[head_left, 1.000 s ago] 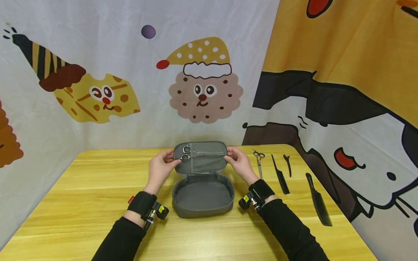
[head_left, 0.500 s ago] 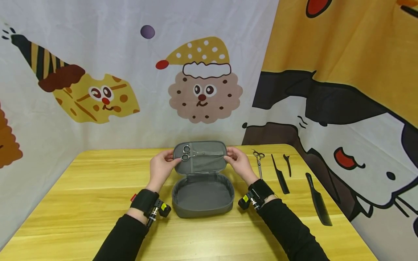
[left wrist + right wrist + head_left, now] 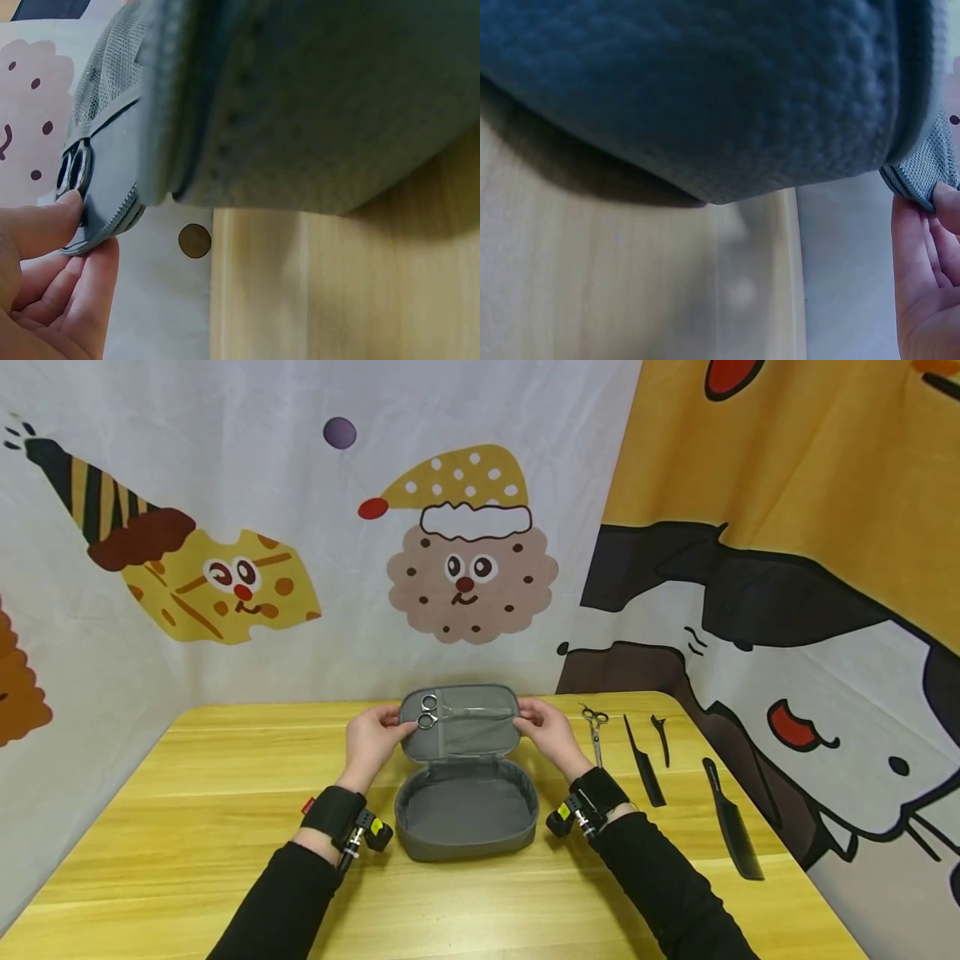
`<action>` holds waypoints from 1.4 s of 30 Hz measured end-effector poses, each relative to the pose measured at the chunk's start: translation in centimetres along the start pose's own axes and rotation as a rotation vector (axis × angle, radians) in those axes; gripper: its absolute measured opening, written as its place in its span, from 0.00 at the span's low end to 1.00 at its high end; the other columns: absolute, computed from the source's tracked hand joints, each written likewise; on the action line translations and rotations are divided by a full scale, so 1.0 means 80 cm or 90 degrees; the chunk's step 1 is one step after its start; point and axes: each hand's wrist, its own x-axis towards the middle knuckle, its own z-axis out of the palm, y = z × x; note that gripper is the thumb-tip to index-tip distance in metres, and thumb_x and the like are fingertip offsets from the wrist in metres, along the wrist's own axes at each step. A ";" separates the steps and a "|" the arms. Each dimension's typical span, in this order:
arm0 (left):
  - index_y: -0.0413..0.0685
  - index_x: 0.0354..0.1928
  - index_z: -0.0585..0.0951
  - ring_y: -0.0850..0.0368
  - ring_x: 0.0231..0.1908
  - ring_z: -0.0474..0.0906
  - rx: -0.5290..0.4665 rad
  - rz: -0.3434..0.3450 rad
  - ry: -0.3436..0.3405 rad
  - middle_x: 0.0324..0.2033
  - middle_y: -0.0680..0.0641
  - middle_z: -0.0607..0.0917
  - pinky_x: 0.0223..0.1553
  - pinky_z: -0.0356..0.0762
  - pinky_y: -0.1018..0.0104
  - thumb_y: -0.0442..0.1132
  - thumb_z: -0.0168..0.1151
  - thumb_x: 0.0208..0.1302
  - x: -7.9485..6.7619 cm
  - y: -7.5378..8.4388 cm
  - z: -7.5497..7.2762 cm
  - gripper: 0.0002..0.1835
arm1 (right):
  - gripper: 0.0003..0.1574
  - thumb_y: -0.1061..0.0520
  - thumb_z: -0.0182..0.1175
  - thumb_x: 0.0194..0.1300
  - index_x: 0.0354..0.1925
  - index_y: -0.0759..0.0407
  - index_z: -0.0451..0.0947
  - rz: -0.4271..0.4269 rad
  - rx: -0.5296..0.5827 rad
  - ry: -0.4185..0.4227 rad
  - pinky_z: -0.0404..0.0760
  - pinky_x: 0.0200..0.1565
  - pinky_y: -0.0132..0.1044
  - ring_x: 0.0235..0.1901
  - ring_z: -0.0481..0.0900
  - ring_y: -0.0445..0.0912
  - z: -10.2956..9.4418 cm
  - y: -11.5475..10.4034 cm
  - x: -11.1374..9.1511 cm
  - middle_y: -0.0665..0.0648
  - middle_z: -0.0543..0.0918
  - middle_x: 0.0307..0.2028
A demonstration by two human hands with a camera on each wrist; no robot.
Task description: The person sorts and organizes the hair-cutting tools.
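A grey zip case stands unzipped on the table, its lid raised at the back. In the lid's mesh pocket sit silver scissors, finger rings sticking out at the left and blades behind the mesh. My left hand pinches the lid's left edge, the thumb at the lower ring; the left wrist view shows that thumb touching the scissors' rings. My right hand pinches the lid's right edge between thumb and fingers, as the right wrist view also shows with the lid corner.
Right of the case lie a second pair of scissors, a slim black comb, a small black hair clip and a wide black comb. A printed curtain hangs behind the wooden table.
Both hands keep their hold on the lid. The lid and the scissors in it shift only very slightly, and the left wrist edges up a little.
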 end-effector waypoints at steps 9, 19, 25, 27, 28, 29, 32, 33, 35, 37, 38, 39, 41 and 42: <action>0.32 0.52 0.83 0.42 0.43 0.84 -0.015 -0.056 -0.065 0.41 0.36 0.87 0.42 0.82 0.54 0.37 0.73 0.58 0.009 -0.005 -0.005 0.22 | 0.25 0.65 0.61 0.69 0.64 0.66 0.74 0.024 0.002 -0.034 0.82 0.49 0.43 0.49 0.80 0.56 -0.003 0.001 0.002 0.66 0.83 0.50; 0.30 0.54 0.81 0.40 0.46 0.82 -0.013 -0.078 -0.131 0.46 0.33 0.85 0.46 0.82 0.54 0.34 0.71 0.60 0.018 -0.015 -0.007 0.22 | 0.27 0.63 0.60 0.71 0.65 0.69 0.71 0.042 0.017 -0.053 0.81 0.52 0.43 0.54 0.78 0.58 -0.004 0.010 0.002 0.69 0.81 0.53; 0.30 0.52 0.82 0.41 0.44 0.83 -0.011 -0.090 -0.152 0.44 0.33 0.86 0.44 0.83 0.55 0.35 0.71 0.60 0.022 -0.019 -0.007 0.20 | 0.27 0.62 0.60 0.71 0.65 0.68 0.71 0.050 0.009 -0.054 0.81 0.53 0.45 0.54 0.78 0.58 -0.004 0.014 0.003 0.68 0.80 0.54; 0.30 0.52 0.82 0.41 0.43 0.84 -0.014 -0.094 -0.158 0.44 0.34 0.86 0.43 0.83 0.56 0.35 0.71 0.61 0.023 -0.020 -0.007 0.20 | 0.27 0.62 0.60 0.71 0.65 0.68 0.71 0.055 0.009 -0.054 0.81 0.53 0.45 0.54 0.78 0.58 -0.004 0.014 0.003 0.68 0.80 0.54; 0.29 0.51 0.82 0.42 0.43 0.84 -0.015 -0.095 -0.161 0.43 0.34 0.86 0.43 0.83 0.56 0.35 0.71 0.60 0.023 -0.020 -0.007 0.20 | 0.27 0.62 0.60 0.71 0.65 0.69 0.72 0.059 0.012 -0.055 0.81 0.53 0.45 0.54 0.78 0.58 -0.004 0.013 0.002 0.68 0.80 0.54; 0.29 0.51 0.82 0.42 0.42 0.84 -0.015 -0.096 -0.163 0.43 0.34 0.86 0.43 0.83 0.56 0.35 0.71 0.60 0.024 -0.020 -0.007 0.20 | 0.26 0.63 0.60 0.70 0.64 0.69 0.72 0.063 0.014 -0.055 0.81 0.53 0.45 0.54 0.78 0.58 -0.004 0.013 0.002 0.68 0.80 0.54; 0.28 0.51 0.82 0.43 0.41 0.85 -0.020 -0.102 -0.171 0.43 0.34 0.86 0.43 0.83 0.56 0.34 0.71 0.60 0.024 -0.021 -0.007 0.20 | 0.26 0.64 0.60 0.70 0.64 0.71 0.72 0.074 0.027 -0.058 0.81 0.53 0.45 0.53 0.79 0.58 -0.004 0.012 0.003 0.69 0.80 0.52; 0.28 0.51 0.82 0.43 0.41 0.85 -0.022 -0.104 -0.174 0.43 0.34 0.86 0.43 0.83 0.56 0.34 0.71 0.60 0.024 -0.021 -0.008 0.20 | 0.26 0.65 0.59 0.70 0.63 0.73 0.71 0.079 0.033 -0.061 0.81 0.52 0.45 0.53 0.79 0.59 -0.003 0.012 0.003 0.70 0.80 0.52; 0.28 0.52 0.81 0.42 0.42 0.85 -0.031 -0.114 -0.181 0.44 0.33 0.86 0.44 0.83 0.55 0.33 0.71 0.59 0.024 -0.020 -0.008 0.21 | 0.26 0.65 0.59 0.70 0.63 0.75 0.70 0.086 0.040 -0.067 0.82 0.51 0.45 0.52 0.79 0.60 -0.003 0.013 0.004 0.71 0.80 0.52; 0.27 0.54 0.80 0.41 0.45 0.84 -0.046 -0.123 -0.193 0.46 0.32 0.85 0.46 0.82 0.54 0.32 0.70 0.60 0.023 -0.020 -0.008 0.22 | 0.26 0.66 0.58 0.71 0.63 0.76 0.69 0.092 0.042 -0.073 0.82 0.51 0.45 0.53 0.79 0.61 -0.003 0.014 0.004 0.73 0.79 0.53; 0.27 0.54 0.80 0.40 0.46 0.83 -0.053 -0.131 -0.197 0.46 0.32 0.84 0.47 0.82 0.54 0.32 0.70 0.60 0.022 -0.020 -0.008 0.22 | 0.27 0.65 0.58 0.71 0.64 0.76 0.69 0.097 0.039 -0.075 0.82 0.51 0.44 0.54 0.78 0.61 -0.003 0.014 0.004 0.73 0.79 0.54; 0.27 0.55 0.79 0.40 0.47 0.82 -0.061 -0.136 -0.202 0.47 0.32 0.84 0.48 0.82 0.53 0.32 0.70 0.61 0.022 -0.020 -0.007 0.22 | 0.27 0.65 0.58 0.71 0.64 0.76 0.68 0.098 0.036 -0.077 0.82 0.52 0.44 0.54 0.78 0.61 -0.004 0.014 0.004 0.73 0.78 0.54; 0.27 0.56 0.78 0.38 0.49 0.81 -0.078 -0.146 -0.213 0.49 0.31 0.83 0.49 0.81 0.53 0.31 0.69 0.61 0.021 -0.021 -0.007 0.22 | 0.27 0.65 0.57 0.72 0.64 0.77 0.68 0.103 0.036 -0.081 0.81 0.52 0.44 0.55 0.77 0.62 -0.004 0.015 0.003 0.74 0.77 0.55; 0.26 0.57 0.78 0.37 0.50 0.80 -0.089 -0.151 -0.219 0.50 0.30 0.82 0.50 0.81 0.52 0.30 0.68 0.62 0.021 -0.021 -0.007 0.23 | 0.27 0.65 0.57 0.72 0.64 0.77 0.68 0.105 0.037 -0.083 0.81 0.53 0.45 0.55 0.77 0.62 -0.004 0.015 0.003 0.74 0.77 0.55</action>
